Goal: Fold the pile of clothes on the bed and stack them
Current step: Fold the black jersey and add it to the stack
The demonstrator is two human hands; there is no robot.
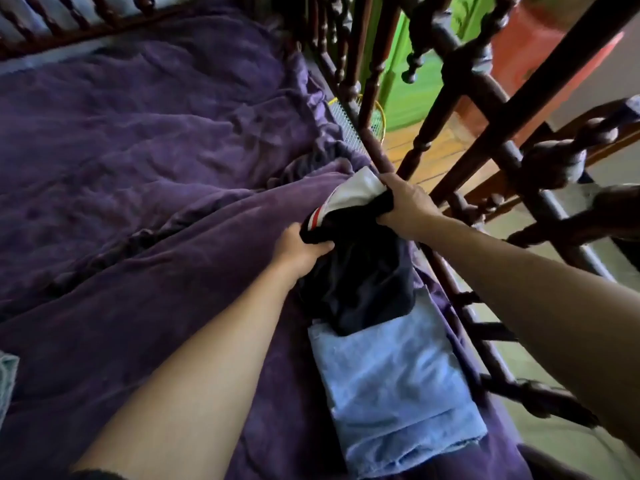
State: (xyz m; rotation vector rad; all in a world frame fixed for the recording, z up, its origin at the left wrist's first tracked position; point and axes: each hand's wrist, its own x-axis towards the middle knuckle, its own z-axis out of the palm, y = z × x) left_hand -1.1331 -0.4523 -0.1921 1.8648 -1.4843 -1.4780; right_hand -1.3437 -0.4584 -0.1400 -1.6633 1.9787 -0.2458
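A dark navy garment (363, 282) with a white panel and a red-and-white stripe hangs between my two hands near the bed's right edge. My left hand (299, 245) grips its left upper edge. My right hand (405, 206) grips its right upper edge by the white panel. The garment's lower end lies on a folded light-blue cloth (394, 386) that rests flat on the purple bed cover (138, 150). A bit of grey-blue fabric (7, 379) shows at the left frame edge.
A dark turned-wood bed rail (446, 271) runs along the right side of the bed, with tall posts (464, 77) behind it. Another rail (69, 26) lines the far edge. Beyond the right rail are a wooden floor (429, 147) and a green door (408, 98).
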